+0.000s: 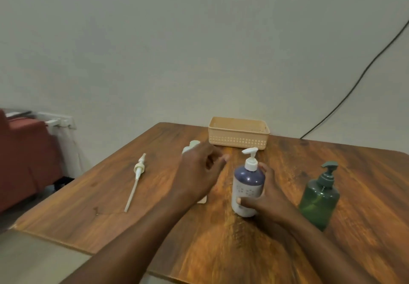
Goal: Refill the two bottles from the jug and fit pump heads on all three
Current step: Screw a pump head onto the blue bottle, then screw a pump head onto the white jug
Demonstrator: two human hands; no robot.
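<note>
On the table [221,250] three containers are ranged left to right — a jug [192,147] behind the left hand [199,173], one bottle [247,186], another bottle [319,197]. A loose pump head [137,177] lies far left — a basket [239,133] behind.

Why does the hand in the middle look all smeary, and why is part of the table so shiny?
Head view: the left hand is smeared by motion blur, hiding most of a white container behind it; the right hand and purple bottle look sharper. A pale glare patch shines on the table, and the wide lens bends its edges.
</note>
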